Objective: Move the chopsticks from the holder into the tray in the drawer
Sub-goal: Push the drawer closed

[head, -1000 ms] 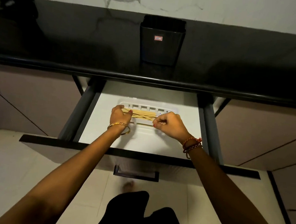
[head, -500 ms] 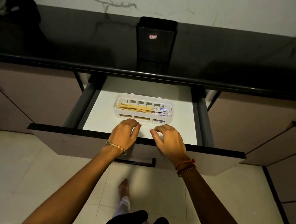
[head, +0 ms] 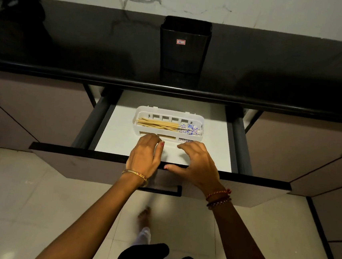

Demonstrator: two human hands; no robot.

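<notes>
Hands loosely spread, holding nothing: left hand [head: 145,157] and right hand [head: 197,163] over drawer [head: 107,175] front; holder [head: 184,45] sticker unreadable.

The left hand [head: 145,155] covers the tray's [head: 201,119] near-left corner, the drawer [head: 111,132] back runs under the worktop [head: 89,58], and the holder's [head: 184,47] red sticker is too tiny to read, and its inside is probably just too dark to see.

A black countertop [head: 69,52] is carrying a black holder [head: 184,45], standing upright near its front edge. Below it, an open drawer [head: 119,141] with a white floor is holding a white slotted tray [head: 168,123], with chopsticks [head: 166,125] lying lengthwise inside.
</notes>
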